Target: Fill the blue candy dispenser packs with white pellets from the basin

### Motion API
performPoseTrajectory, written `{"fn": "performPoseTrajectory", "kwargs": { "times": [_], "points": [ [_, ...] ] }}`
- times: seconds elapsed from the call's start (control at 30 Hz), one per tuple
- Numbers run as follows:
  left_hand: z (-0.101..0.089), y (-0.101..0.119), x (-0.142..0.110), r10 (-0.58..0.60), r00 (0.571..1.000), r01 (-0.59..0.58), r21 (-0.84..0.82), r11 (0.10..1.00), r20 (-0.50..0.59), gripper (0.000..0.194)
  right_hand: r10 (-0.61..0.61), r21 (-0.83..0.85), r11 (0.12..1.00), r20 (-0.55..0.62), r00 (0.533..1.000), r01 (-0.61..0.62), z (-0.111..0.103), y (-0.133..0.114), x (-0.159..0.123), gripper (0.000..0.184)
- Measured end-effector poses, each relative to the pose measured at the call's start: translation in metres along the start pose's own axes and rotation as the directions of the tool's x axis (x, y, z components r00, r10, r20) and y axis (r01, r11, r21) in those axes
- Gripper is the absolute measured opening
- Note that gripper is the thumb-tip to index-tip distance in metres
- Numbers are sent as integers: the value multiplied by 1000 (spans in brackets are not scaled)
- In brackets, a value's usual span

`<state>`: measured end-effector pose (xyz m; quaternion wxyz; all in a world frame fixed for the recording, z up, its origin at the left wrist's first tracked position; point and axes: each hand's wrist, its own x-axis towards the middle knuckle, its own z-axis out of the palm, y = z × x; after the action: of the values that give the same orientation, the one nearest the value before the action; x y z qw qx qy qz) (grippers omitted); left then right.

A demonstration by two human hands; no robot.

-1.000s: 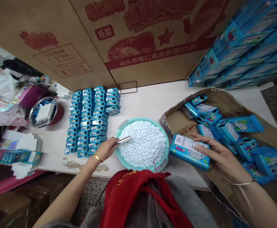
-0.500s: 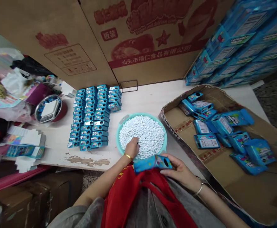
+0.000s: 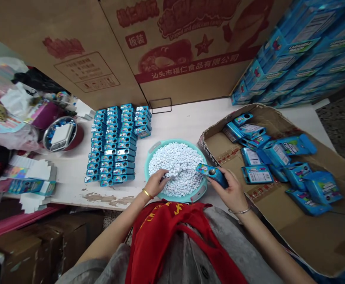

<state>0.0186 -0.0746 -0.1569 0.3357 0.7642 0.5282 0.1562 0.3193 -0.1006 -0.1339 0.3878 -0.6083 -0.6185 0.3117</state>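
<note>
Two hands work at one teal plastic basin [image 3: 177,199], which sits on a white counter [image 3: 187,118] and is heaped with small white candies [image 3: 178,165]. The right hand [image 3: 231,190] holds a blue candy tin [image 3: 212,175] above the basin's right rim. The tin's long axis slants across the rim, with its upper-left end pointing in over the candies and its lower-right end tucked into the hand. It is glossy blue with a colourful label, and a dark round spot shows on its upward face. The right fingers [image 3: 231,175] curl around it, pressed together, gripping it against the thumb.

The left hand [image 3: 154,183] sits at the near-left side of the basin, its fingers [image 3: 163,178] bunched down among the candies. Whether they pinch anything is hidden.

Just left of the basin, close-packed rows of blue tins [image 3: 113,150] lie on the counter. Just right of it, a low cardboard tray [image 3: 220,146] holds loose blue boxes [image 3: 297,175], its edge close to the rim. Beyond the basin, a tall brown carton [image 3: 190,51] rises behind the counter.
</note>
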Motion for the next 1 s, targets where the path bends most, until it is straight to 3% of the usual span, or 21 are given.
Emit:
{"fn": "performPoseTrajectory", "kwargs": {
  "times": [0.2,0.37,0.53,0.67,0.8,0.9,1.0],
  "points": [
    [-64,47,5,178,978,-184,51,982,113,25,-216,-118,967,100,971,227,10,-5,12,32],
    [-93,84,22,217,926,-286,198,938,309,24,-312,-89,942,113,943,323,21,-15,15,31],
    [-109,125,40,56,882,-288,441,850,467,24,-344,-56,935,109,933,351,28,-18,11,33],
    [-117,155,47,-47,861,-299,580,758,506,24,-333,-50,939,103,937,339,31,-15,9,34],
    [-113,175,46,-55,873,-299,620,725,485,19,-333,-55,939,92,938,339,33,-14,9,35],
    [-109,175,44,-31,896,-269,597,755,442,17,-329,-59,940,111,938,337,33,-13,10,36],
    [-113,148,39,1,931,-228,580,782,366,17,-311,-55,947,104,945,318,31,-11,11,36]
  ]
}}
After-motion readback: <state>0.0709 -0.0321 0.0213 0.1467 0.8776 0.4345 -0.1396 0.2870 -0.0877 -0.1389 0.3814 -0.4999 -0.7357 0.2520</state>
